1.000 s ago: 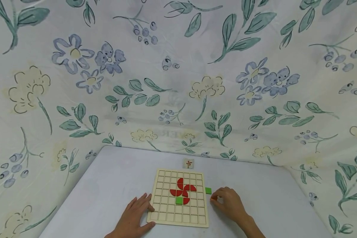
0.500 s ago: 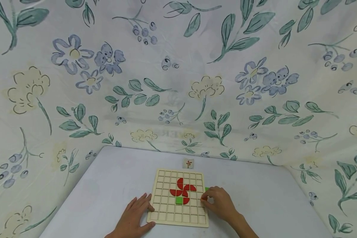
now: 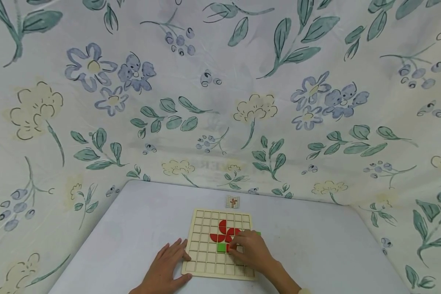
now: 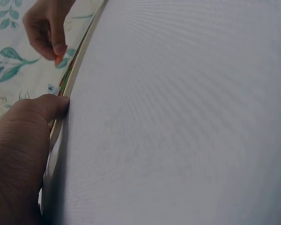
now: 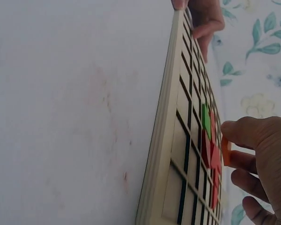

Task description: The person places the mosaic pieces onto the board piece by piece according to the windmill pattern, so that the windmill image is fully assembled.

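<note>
A wooden grid board lies on the white table. Several red quarter-round pieces form a pinwheel near its middle, and a green square tile sits in a cell beside them. My right hand is over the right part of the board and covers some red pieces. Between its thumb and fingers it pinches a small orange piece, seen above the board in the right wrist view. My left hand rests at the board's left edge, fingers extended, thumb at the near corner.
Another green tile lies off the board's right side, partly behind my right hand. A small pattern card with a red pinwheel lies beyond the board's far edge. Flowered cloth hangs around the table.
My right hand has carried the orange piece leftward, from the table right of the board to above the pieces near its middle. The left hand has kept its place.
</note>
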{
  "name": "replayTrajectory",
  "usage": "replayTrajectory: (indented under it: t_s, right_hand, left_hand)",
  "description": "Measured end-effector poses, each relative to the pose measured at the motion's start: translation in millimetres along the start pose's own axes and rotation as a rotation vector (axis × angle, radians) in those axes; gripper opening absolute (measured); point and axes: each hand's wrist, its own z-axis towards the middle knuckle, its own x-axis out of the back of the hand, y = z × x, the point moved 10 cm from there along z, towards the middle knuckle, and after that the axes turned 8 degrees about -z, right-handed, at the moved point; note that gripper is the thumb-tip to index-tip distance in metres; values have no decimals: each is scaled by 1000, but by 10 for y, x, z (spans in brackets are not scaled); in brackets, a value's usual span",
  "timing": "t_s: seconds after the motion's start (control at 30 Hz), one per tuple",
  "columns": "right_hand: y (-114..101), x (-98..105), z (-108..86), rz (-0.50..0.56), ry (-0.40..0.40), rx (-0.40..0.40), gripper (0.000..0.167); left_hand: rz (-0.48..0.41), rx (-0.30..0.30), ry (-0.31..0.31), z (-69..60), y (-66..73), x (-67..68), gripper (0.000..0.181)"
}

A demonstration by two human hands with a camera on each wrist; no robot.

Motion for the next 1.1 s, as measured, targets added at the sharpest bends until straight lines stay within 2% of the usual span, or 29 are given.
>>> replayTrajectory:
  t_s: [0.2, 0.43, 0.7, 0.83, 1.1]
  right_hand:
    - [-148, -108, 87, 19, -49, 30, 11]
    - [-285, -229, 74, 25, -102, 63, 8]
    - [-401, -205, 27, -39, -50, 146, 8]
    - [-419, -203, 4, -45, -59, 171, 7]
    - [-399, -191, -21, 36, -46, 169, 7]
  left_hand:
    - [4, -14, 21, -2, -13, -8, 33]
    - [10, -21, 31, -5, 7, 11, 33]
    - [14, -23, 37, -5, 16, 18, 33]
    - [20, -26, 41, -9, 13, 8, 33]
    - [12, -8, 23, -5, 0, -4, 33]
